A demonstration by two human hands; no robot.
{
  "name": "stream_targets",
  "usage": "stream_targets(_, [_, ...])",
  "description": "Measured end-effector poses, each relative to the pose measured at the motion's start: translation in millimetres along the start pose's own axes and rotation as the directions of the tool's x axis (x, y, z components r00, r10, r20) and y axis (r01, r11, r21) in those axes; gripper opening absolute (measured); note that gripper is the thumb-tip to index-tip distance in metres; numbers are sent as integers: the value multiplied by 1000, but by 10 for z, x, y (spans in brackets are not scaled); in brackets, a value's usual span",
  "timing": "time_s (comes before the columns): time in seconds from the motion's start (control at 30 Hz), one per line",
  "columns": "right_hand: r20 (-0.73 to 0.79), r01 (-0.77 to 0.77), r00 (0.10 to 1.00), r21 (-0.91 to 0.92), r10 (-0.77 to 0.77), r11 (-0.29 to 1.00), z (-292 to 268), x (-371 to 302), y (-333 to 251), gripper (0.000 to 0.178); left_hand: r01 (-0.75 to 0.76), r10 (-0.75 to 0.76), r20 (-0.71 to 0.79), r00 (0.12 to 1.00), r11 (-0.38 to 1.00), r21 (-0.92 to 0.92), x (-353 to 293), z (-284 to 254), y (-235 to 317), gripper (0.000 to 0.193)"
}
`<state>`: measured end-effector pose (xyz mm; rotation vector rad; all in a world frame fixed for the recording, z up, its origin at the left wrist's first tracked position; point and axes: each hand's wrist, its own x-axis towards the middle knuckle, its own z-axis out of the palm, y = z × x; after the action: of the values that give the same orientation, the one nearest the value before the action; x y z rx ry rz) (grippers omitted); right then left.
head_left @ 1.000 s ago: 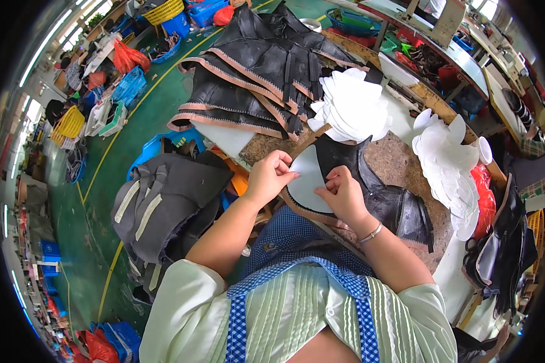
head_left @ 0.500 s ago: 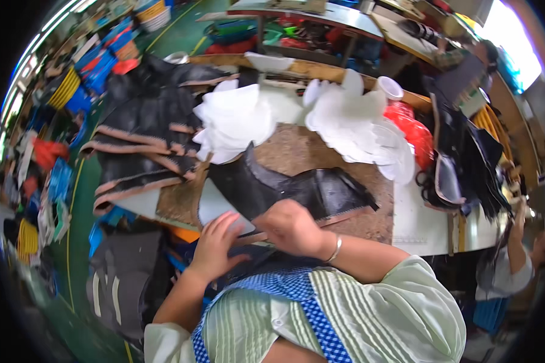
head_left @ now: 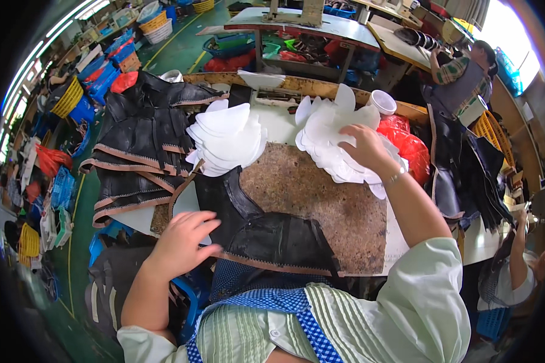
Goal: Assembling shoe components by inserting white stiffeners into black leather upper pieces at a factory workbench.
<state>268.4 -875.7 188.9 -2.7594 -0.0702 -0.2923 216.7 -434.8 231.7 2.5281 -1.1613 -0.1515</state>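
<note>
A black leather boot-upper piece (head_left: 275, 239) with a tan stitched lower edge lies at the front of the work table. My left hand (head_left: 184, 242) is at its left end, fingers stretched and thumb apart, holding nothing; whether the fingertips touch the leather I cannot tell. Farther off, my right hand (head_left: 366, 146) reaches over the right-hand pile of thin white cut pieces (head_left: 324, 136), its fingers apart and nothing seen in them. A second pile of white pieces (head_left: 224, 136) sits behind the leather, on the left.
A speckled brown board (head_left: 321, 193) covers mid-table. More black leather pieces (head_left: 139, 136) heap up at left, others (head_left: 460, 163) hang at right. Beside the right pile are a red plastic bag (head_left: 399, 142) and a white tub (head_left: 383, 103). Other people work at right.
My right hand has left the leather and moved far right to the white pile. The leather piece has shifted left and nearer to me. My left hand has moved slightly left.
</note>
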Motion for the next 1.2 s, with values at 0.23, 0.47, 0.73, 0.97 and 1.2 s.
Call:
stream_targets(0.23, [288, 145, 957, -377, -33, 915, 686, 1196, 416, 46, -303, 314, -191, 930, 949, 87, 1776, 1119, 315, 53])
stream_targets(0.47, [26, 134, 991, -305, -133, 943, 749, 1326, 435, 19, -121, 118, 27, 993, 970, 212, 2272, 1528, 300, 74])
stream_targets(0.73, [153, 572, 819, -301, -553, 763, 430, 123, -35, 5, -109, 95, 62, 994, 947, 301, 2379, 1541, 408, 76])
stream_targets(0.97, [-455, 129, 869, 590, 196, 797, -182, -853, -443, 17, -36, 42, 15, 999, 960, -276, 2192, 1411, 357, 71])
stream_targets(1.2, [-6, -144, 897, 941, 441, 305, 106, -1525, -775, 12, 221, 135, 231, 963, 85, -972, 992, 710, 506, 42])
